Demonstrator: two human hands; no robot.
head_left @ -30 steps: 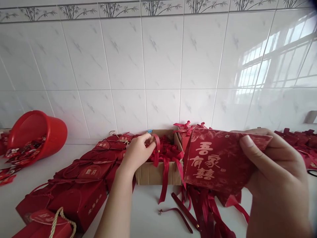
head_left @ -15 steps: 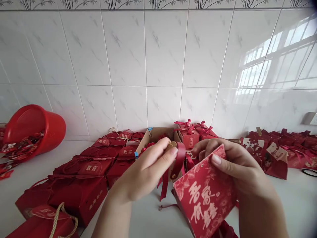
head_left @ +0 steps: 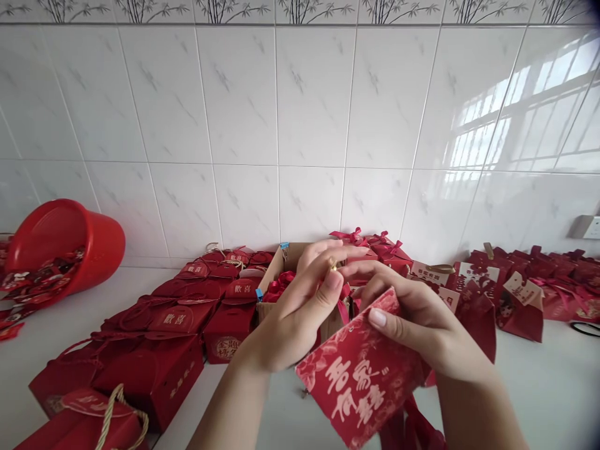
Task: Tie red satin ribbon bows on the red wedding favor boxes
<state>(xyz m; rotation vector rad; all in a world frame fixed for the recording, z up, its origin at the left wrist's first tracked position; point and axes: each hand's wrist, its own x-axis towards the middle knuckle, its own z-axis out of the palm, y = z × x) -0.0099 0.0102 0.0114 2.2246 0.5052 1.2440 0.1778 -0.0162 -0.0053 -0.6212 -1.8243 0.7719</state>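
My left hand [head_left: 302,306] pinches a small gold-coloured piece [head_left: 333,264] between thumb and fingertips, at the middle of the view. Close beside it, my right hand [head_left: 412,312] grips a red gift box [head_left: 354,381] by its upper corner, thumb on the printed face. That face is tilted toward me and carries large white characters and a pale floral pattern. The right fingertips reach behind the box toward the gold piece; whether they touch it I cannot tell. Dark red ribbon [head_left: 417,425] hangs below the box.
Rows of red gift boxes [head_left: 175,319] fill the left of the white counter [head_left: 281,406]. An open carton [head_left: 291,250] with red contents stands behind my hands. Red bags [head_left: 520,306] line the right. A red bucket [head_left: 100,237] lies tipped at far left, packets spilling out.
Both hands have drawn closer together, the right one moving left with the red gift box. The ribbon loop that hung from the left fingers is now out of sight.
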